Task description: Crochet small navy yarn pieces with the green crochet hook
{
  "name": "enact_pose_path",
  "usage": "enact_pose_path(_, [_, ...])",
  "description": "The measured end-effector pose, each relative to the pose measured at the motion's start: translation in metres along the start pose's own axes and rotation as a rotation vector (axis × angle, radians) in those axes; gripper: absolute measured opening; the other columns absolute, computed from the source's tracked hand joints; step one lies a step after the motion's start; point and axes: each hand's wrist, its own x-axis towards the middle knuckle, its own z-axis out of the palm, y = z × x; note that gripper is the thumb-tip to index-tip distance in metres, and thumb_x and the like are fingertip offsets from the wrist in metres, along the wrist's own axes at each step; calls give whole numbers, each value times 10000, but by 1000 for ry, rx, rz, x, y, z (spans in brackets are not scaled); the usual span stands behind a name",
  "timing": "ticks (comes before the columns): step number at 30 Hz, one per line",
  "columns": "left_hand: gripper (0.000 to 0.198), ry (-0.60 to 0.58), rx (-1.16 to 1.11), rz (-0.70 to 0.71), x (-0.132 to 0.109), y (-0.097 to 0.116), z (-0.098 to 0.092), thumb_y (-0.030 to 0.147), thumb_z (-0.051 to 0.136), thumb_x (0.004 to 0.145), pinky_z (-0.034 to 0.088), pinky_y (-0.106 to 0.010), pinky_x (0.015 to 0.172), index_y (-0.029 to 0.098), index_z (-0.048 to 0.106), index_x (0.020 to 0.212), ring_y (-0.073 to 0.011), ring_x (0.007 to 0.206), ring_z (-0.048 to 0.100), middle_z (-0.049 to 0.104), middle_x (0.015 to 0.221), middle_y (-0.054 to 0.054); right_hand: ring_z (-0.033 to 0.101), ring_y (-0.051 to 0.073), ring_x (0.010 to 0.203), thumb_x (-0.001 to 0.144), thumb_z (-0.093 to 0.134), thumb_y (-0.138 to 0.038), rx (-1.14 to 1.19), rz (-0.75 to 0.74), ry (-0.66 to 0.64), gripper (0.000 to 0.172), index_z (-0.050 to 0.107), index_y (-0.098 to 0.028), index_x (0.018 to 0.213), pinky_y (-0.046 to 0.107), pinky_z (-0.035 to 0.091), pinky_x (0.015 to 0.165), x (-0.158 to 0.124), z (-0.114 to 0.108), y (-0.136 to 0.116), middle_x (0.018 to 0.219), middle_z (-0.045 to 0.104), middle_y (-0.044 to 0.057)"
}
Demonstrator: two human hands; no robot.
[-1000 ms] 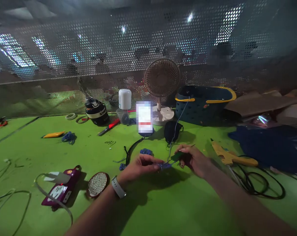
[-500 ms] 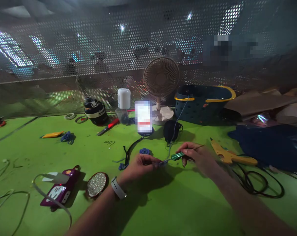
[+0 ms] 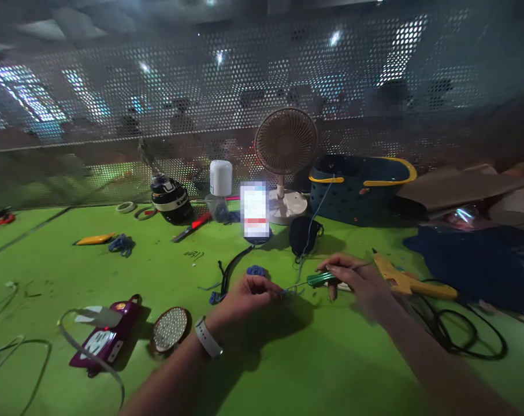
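My left hand (image 3: 248, 293) is closed, pinching a small blue crocheted piece (image 3: 289, 292) just above the green table (image 3: 287, 364). My right hand (image 3: 352, 278) is closed round a green-handled crochet hook (image 3: 320, 279), whose thin metal tip points left into the blue piece. A blue yarn strand (image 3: 314, 216) runs up from the work, past a dark yarn ball (image 3: 304, 234), into the navy basket (image 3: 357, 186). Another small blue crocheted piece (image 3: 256, 270) lies on the table just behind my left hand. A white watch sits on my left wrist.
At the table's back stand a desk fan (image 3: 285, 150), a lit phone (image 3: 255, 211), a white bottle (image 3: 220, 184) and a black jar (image 3: 171, 199). A yellow glue gun (image 3: 407, 280) with a black cable (image 3: 461, 335) lies right. A purple pouch (image 3: 108, 338) and a round mirror (image 3: 170, 329) lie left.
My right hand has drawn the hook out to the right, away from my left hand, stretching the yarn between them. My left hand stays in place on the blue piece.
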Motion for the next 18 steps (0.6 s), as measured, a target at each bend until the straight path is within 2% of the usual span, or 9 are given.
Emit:
enact_pose_path(3, [149,2,0,2,-2,2,4,297,819,674,497,-274,664,170,779,740,-134,653,631,743,745,-56,665,154,527,854,651,-361,67,79,-80,208,726,-172,899,284,555,518,3,-1,7,753,763,73])
enact_pose_path(7, [141,-19,-17,7,-3,3,7,293,816,682,501,-271,677,175,777,749,-132,663,636,747,756,-55,707,174,668,913,579,-446,90,79,-87,312,676,-226,1112,335,576,640,3,6,15,993,771,95])
enact_pose_path(9, [148,-6,-51,19,-3,4,7,274,829,671,502,-267,701,180,781,775,-125,672,641,750,767,-51,710,186,743,940,528,-465,-28,39,-29,308,676,-259,1116,350,567,696,1,12,19,1031,760,80])
enact_pose_path(13, [168,58,-125,80,-2,4,11,279,833,679,505,-265,720,183,781,806,-119,695,646,753,791,-48,670,247,957,889,632,-393,-419,-80,-19,148,739,-296,921,411,502,873,-3,27,22,1042,740,48])
enact_pose_path(16, [181,64,-113,119,-3,2,14,285,824,696,498,-258,691,172,774,829,-117,685,637,746,790,-49,657,270,937,850,668,-345,-556,-146,-71,136,741,-308,958,425,485,865,-8,37,18,982,731,53])
enact_pose_path(18, [187,49,-94,131,-3,0,15,281,817,708,494,-260,692,162,767,843,-119,691,639,743,799,-52,661,269,907,851,645,-318,-597,-124,-98,155,740,-297,971,412,491,828,-10,41,11,958,728,59])
